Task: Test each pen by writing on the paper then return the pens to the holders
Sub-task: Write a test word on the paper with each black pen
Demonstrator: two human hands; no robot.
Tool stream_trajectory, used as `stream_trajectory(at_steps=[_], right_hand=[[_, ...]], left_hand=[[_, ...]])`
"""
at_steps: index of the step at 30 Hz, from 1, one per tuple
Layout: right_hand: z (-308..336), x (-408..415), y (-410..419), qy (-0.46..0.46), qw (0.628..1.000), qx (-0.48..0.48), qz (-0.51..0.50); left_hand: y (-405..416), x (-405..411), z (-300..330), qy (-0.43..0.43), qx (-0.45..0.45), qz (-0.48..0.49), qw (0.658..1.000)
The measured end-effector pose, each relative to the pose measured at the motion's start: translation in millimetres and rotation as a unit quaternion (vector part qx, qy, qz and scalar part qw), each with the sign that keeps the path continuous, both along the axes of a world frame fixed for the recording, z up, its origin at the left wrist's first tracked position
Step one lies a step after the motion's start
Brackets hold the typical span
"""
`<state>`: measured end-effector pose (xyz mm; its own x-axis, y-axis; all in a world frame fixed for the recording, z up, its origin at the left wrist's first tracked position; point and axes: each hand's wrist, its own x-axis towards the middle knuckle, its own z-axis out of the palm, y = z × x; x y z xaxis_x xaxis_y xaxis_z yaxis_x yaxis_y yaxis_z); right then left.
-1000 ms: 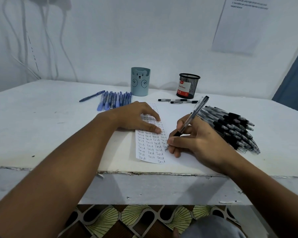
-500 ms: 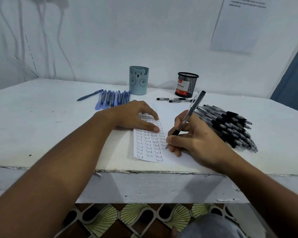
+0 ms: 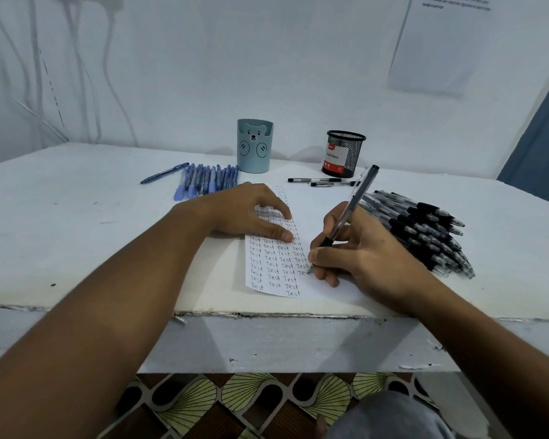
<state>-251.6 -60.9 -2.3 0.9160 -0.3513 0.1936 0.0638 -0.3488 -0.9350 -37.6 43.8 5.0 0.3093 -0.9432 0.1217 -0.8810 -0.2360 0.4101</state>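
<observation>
White table [image 3: 76, 217] | left hand [image 3: 251, 213] still flat on paper [image 3: 276, 280] | right hand [image 3: 362, 258] pinching pen [image 3: 352, 204] | "Test" row lengthened; holders [image 3: 255, 145] unfilled.

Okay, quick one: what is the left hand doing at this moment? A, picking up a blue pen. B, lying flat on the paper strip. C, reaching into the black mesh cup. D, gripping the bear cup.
B: the left hand lies flat on the paper strip, holding it down while the right hand writes with a black pen.
</observation>
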Motion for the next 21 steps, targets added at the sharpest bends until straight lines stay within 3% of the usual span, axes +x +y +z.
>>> stream_trajectory(at_steps=[6,16,21], right_hand=[[-0.5,-1.1,-2.0,-0.016,0.999,0.036,-0.012],[-2.4,-0.7,-1.4,-0.005,0.999,-0.038,-0.023],[-2.1,0.2,-4.6,-0.013,1.0,0.019,-0.006]], left_hand=[[0.7,0.3,-0.4,0.003,-0.003,-0.002,1.0],[0.8,0.1,0.3,0.001,-0.005,-0.004,1.0],[0.2,1.8,0.4,-0.003,0.0,-0.002,1.0]])
